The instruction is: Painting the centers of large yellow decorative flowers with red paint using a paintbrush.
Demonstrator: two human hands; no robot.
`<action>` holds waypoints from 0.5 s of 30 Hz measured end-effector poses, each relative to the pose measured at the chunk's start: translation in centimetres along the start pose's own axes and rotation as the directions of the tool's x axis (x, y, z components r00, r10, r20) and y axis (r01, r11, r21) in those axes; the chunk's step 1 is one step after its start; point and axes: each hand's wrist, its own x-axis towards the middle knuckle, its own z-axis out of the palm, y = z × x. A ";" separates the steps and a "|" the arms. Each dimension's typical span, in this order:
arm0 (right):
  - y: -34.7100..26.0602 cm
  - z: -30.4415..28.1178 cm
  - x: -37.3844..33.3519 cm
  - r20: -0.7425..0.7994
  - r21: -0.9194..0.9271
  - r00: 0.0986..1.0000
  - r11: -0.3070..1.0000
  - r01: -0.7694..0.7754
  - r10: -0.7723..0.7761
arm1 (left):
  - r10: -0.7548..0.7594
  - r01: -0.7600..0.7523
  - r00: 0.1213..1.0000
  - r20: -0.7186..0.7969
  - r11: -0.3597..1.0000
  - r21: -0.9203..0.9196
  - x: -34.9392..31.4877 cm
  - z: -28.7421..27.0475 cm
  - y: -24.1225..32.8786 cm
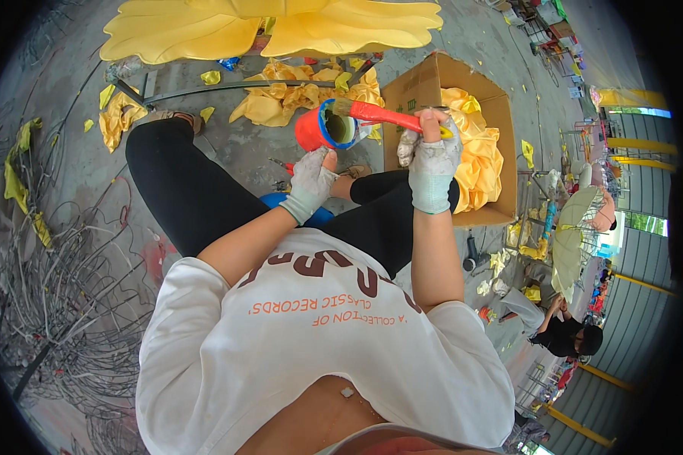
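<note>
My left hand (311, 184), in a whitish work glove, is closed on the near lower side of a small red pot (309, 132) with a blue rim. The pot is tilted, and its pale inside shows. In my gloved right hand (434, 161) is a paintbrush (391, 115) with a red handle, gripped near the handle's end. Its bristles reach over the pot's rim; whether they touch it I cannot tell. Beyond both hands stands a large yellow fabric flower shape (190, 34) with broad petals, on a metal frame (228, 87).
An open cardboard box (501, 114) full of yellow-orange fabric (474, 155) stands beside my right hand. More crumpled fabric (269, 102) lies on the floor. Tangled wire (76, 296) covers the left side. A blue stool seat (319, 218) shows beneath me. Another person (558, 330) sits far right.
</note>
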 end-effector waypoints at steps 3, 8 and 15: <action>0.1 -1.5 0.3 0.069 -0.248 0.996 0.966 0.073 -0.058 | -0.046 0.047 0.998 0.035 0.998 -0.044 0.1 -0.7 0.9; 0.2 -1.4 0.8 0.277 -0.562 0.951 0.781 0.274 -0.135 | -0.068 0.074 0.994 0.081 0.994 -0.078 -0.2 -0.9 1.5; -1.2 1.3 1.2 0.646 -0.508 0.685 0.481 0.715 -0.336 | 0.098 -0.097 0.995 0.011 0.993 -0.073 -0.7 0.0 0.2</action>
